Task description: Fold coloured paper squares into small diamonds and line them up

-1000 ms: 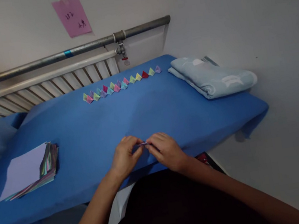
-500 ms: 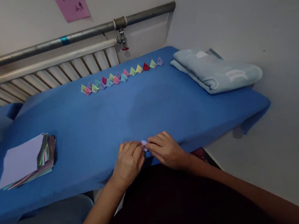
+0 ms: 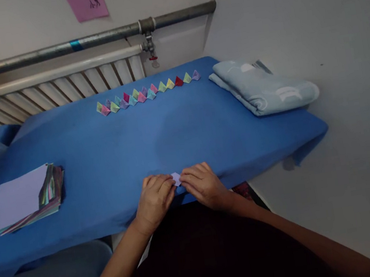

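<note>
A small piece of folded lilac paper [image 3: 176, 179] is pinched between my two hands at the near edge of the blue-covered bed [image 3: 120, 153]. My left hand [image 3: 155, 198] grips its left side with thumb and fingers together. On the opposite side, the fingertips of my right hand [image 3: 205, 185] hold the paper's right edge. Part of the paper is hidden behind the fingers. Toward the back of the bed stand several folded paper pieces [image 3: 141, 97] in green, pink, blue, yellow, red and purple, lined up in rows.
A stack of coloured paper sheets [image 3: 21, 192], lilac on top, lies at the left. A folded light-blue blanket [image 3: 265, 90] rests at the right end, by the wall. Behind the bed are a white radiator [image 3: 88, 81] and a metal pipe [image 3: 105, 36] with a red-handled valve [image 3: 153, 58].
The fingers have drawn slightly apart, so more of the lilac paper shows between them. The whole view has shifted a little; the rows and the stack stay in place.
</note>
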{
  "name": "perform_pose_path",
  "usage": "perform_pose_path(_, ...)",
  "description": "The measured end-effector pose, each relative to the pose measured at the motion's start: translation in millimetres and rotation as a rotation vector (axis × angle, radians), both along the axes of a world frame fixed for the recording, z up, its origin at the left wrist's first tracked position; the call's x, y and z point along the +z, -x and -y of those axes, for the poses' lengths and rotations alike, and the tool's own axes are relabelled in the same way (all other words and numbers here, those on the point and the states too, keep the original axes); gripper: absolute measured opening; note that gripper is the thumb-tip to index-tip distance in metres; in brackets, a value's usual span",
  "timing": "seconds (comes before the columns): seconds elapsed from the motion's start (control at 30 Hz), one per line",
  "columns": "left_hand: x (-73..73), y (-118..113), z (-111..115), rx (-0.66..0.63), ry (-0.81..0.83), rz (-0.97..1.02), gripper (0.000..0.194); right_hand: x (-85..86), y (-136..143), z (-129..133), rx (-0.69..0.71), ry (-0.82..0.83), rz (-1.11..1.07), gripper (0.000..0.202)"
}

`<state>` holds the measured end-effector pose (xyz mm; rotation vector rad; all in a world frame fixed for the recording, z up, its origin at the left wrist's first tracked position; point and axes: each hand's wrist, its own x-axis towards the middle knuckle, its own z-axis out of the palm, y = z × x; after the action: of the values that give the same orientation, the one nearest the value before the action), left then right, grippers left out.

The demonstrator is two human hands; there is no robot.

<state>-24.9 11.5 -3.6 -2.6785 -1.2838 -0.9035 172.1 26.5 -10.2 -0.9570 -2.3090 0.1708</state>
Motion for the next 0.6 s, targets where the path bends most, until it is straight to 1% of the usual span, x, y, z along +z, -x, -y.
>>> perform_pose_path(0.13, 0.9, 0, -1, 0.014, 0.008, 0.016, 0.014, -1.5, 1, 1, -0.028, 0.024, -0.035, 0.02)
perform_pose_path(0.23, 3.6, 0, -1, 0.063, 0.052, 0.006, 0.016, -1.6, 3, 0, -0.051, 0.065, -0.042, 0.02)
perform_pose_path(0.43, 8.1, -6, -2, 0.187, 0.207, 0.002, 0.017, 2.2, 7, -4, -0.101, 0.128, -0.018, 0.021)
perform_pose_path(0.6, 16.6, -11, -9, 0.282, 0.382, -0.032, 0.018, 6.3, 10, -8, -0.122, 0.169, 0.032, 0.022)
